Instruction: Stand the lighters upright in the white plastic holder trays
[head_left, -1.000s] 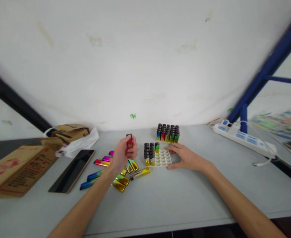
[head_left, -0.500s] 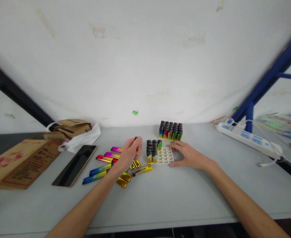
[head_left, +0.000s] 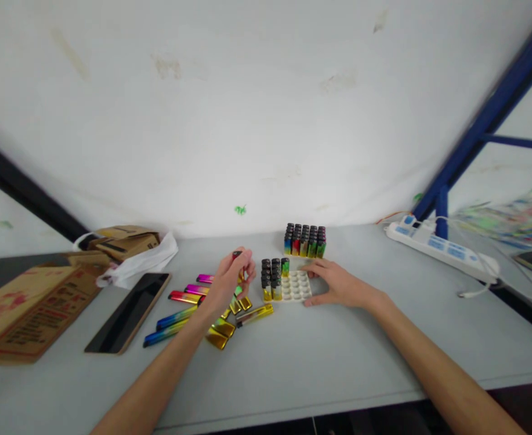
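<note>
My left hand (head_left: 233, 277) is closed around a lighter (head_left: 237, 254), whose black top pokes out above the fist. Under and around that hand lie several loose shiny lighters (head_left: 174, 318), partly covered by the forearm; a yellow one (head_left: 256, 315) rests closest to the tray. The white tray (head_left: 298, 289) has rows of round-edged pockets. Black-topped lighters (head_left: 272, 279) stand upright in its left columns, and a green lighter (head_left: 285, 267) stands at the back of the third. With thumb and fingers at its front and back corners, my right hand (head_left: 336, 284) grips the tray's right side.
Behind the tray, a block of upright lighters (head_left: 305, 240) stands near the wall. To the left are a dark phone (head_left: 130, 313), cardboard boxes (head_left: 34, 308) and a white plastic bag (head_left: 143, 264). A power strip (head_left: 442, 249) with cables lies at the right.
My left hand has tilted slightly with its lighter and the fingers have loosened a little. The whole view has shifted a bit; my right hand stays at the tray.
</note>
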### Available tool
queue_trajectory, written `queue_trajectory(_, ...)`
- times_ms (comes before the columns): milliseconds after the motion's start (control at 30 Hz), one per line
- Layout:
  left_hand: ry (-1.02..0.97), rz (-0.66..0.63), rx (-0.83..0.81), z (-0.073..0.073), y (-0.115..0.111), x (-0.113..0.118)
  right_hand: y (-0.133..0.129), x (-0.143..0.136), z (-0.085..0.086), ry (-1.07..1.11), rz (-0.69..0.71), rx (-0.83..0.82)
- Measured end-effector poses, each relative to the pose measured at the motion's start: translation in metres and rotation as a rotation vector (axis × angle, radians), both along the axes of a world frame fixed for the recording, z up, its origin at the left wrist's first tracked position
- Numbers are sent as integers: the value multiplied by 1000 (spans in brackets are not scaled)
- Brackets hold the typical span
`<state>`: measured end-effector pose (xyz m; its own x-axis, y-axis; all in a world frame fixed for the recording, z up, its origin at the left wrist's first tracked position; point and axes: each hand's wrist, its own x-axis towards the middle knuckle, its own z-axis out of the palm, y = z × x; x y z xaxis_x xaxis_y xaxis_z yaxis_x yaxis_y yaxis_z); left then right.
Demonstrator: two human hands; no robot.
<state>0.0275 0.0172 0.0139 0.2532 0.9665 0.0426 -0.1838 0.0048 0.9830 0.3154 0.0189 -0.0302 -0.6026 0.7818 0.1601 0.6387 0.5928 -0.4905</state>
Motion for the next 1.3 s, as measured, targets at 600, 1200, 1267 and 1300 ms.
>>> queue_trajectory(600,458,35,484,55,2,34,0,-1,2,3,7,29)
queue_trajectory(1200,1059,-255,782,28,34,34,1,-1,1,8,8,38)
queue_trajectory(1267,1057,-284,766,28,37,35,1,0,0,6,10,35)
queue_trajectory(1300,1049,-308,752,28,37,35,1,0,0,6,9,34)
